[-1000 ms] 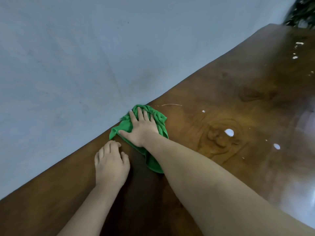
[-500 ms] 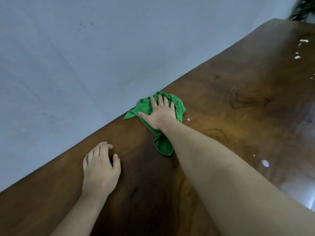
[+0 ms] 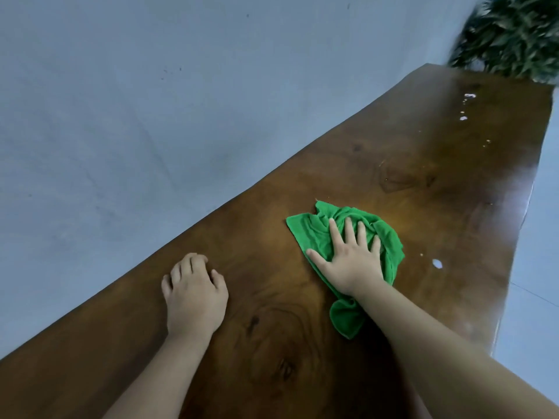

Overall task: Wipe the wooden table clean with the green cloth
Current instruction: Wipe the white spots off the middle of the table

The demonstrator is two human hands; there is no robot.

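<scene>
I see the right hand flat and open, fingers spread, palm down on the green cloth. It presses the cloth, no pinch or grasp visible. Thumb sticks out to the left, its tip at the cloth's left edge.

Cloth is crumpled, lying on the wooden table around the middle of its width, nearer the right edge than the left. One tail of it trails back under the wrist toward me.

Left hand rests palm down on bare wood near the table's left edge, well apart from the cloth. Fingers curled under, loosely half-closed, holding nothing that I can see.

White spot sits on the wood just right of the cloth, not touching it. More white specks near the far end of the table, well apart from both hands. Blurred plant at the far right corner. Grey floor beyond the left edge.
</scene>
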